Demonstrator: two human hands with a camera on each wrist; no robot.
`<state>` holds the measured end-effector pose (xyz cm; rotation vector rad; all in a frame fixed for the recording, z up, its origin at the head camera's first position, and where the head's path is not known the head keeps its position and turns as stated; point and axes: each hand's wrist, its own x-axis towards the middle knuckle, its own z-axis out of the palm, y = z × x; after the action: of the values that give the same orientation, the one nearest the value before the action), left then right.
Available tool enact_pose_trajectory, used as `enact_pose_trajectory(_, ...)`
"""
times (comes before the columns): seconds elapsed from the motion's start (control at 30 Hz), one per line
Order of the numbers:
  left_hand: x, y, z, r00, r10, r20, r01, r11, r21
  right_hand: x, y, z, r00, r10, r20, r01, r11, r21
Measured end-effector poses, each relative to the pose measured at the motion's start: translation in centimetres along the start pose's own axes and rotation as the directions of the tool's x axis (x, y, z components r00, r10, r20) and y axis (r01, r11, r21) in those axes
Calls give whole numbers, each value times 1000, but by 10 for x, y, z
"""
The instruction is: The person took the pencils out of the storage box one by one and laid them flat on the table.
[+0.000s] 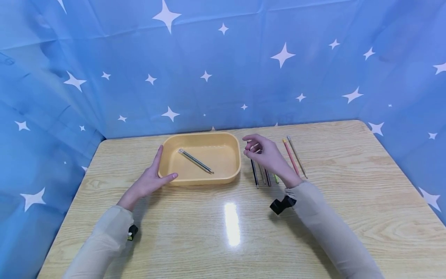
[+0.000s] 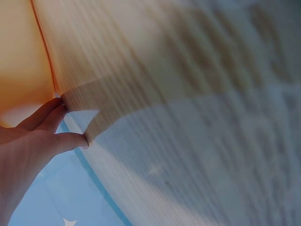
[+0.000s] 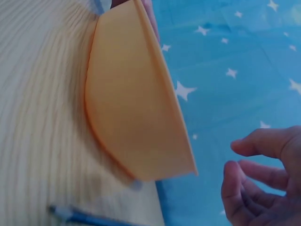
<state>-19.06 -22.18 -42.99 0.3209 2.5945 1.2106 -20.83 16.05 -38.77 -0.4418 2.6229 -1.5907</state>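
A yellow-orange plastic tray stands on the table, with dark green pencils lying slantwise inside, close alongside each other. My left hand rests at the tray's left end, fingers stretched along the side wall and thumb at the front rim. Beyond the right end, my right hand hovers over several pencils, its fingers loosely bent with nothing visible between thumb and index finger. Among these, a black pencil pokes out nearest the tray; the hand partly covers the others. The right wrist view shows the tray's outer wall and a blue pencil.
Right of my right hand, a pink pencil and a gold pencil lie apart from the group. Behind the wooden table hangs a blue curtain with white stars, close to its back edge.
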Motion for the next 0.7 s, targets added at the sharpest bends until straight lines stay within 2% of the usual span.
enact_pose_trajectory(0.23, 0, 0, 0, 1000, -1, -2, 1, 1000, 1, 8, -13, 19, 997, -75, 29, 74, 997, 23)
enact_pose_trajectory(0.7, 0, 2, -1, 1000, -3, 1, 3, 1000, -1, 20, -22, 54, 990, -83, 115, 79, 996, 39)
